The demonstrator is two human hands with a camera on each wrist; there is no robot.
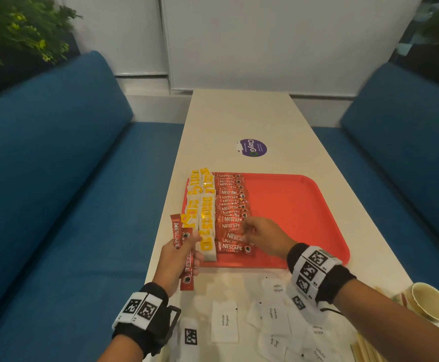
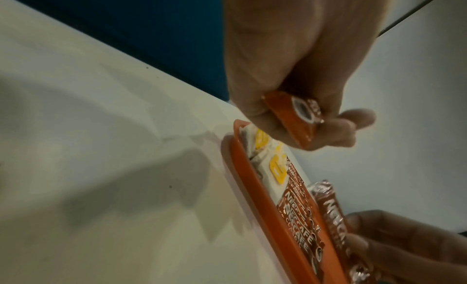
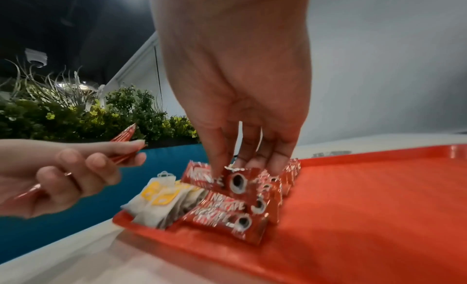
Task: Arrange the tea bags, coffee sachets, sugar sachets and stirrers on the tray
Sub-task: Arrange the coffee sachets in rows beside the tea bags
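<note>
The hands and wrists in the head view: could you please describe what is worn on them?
Both hands are bare, the left hand and the right hand. Each wrist carries a black band wrapped with a white strip printed with square black-and-white markers. A thin black cable trails from the right band.

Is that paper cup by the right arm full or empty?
Empty, as far as the head view shows: the paper cup stands on the table with only its pale bare inside visible.

Long cream desk (image 1: 239, 118) between blue benches. Red tray (image 1: 291, 205) at centre; purple round sticker (image 1: 253, 147) at 12 o'clock of it. White sugar sachets (image 1: 225, 321) scattered at 6 o'clock, paper cup (image 1: 431, 301) at 4 o'clock, wooden stirrers (image 1: 364, 348) at 5.
</note>
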